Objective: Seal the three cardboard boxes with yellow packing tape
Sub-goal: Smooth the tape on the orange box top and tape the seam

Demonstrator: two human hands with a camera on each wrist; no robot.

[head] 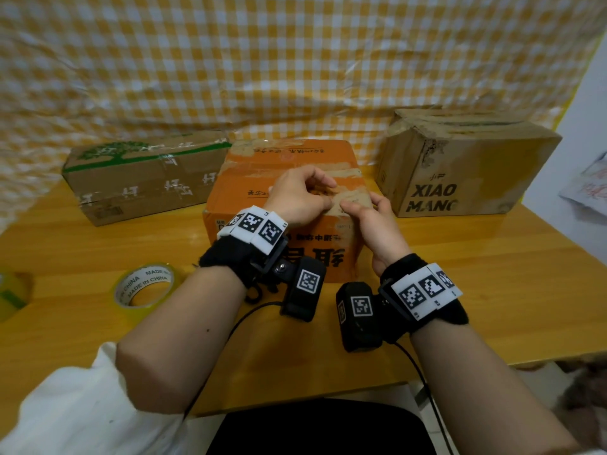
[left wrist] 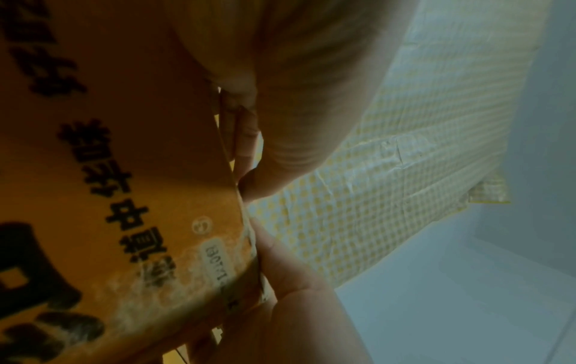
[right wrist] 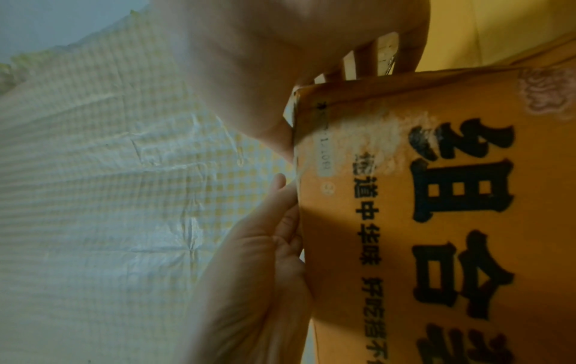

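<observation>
An orange box [head: 259, 178] with black print stands in the middle of the wooden table [head: 98, 244], closed, with a torn paper patch on its top. My left hand [head: 300, 197] rests on the box top near the front edge. Its fingers are curled, thumb against forefinger at the patch, and what lies between them is hidden. My right hand [head: 369, 213] sits at the front right corner, thumb pressed flat on the top. The wrist views show the box face [left wrist: 124, 172] [right wrist: 436, 197] and both hands at its upper edge. A yellowish tape roll [head: 144, 285] lies flat at the front left, untouched.
A flat brown box [head: 144, 178] with a green tree print lies at the back left. A taller brown box [head: 460, 165] marked XIAO MANG stands at the back right. Another tape roll [head: 10, 297] shows at the left edge. A yellow checked cloth [head: 295, 60] hangs behind.
</observation>
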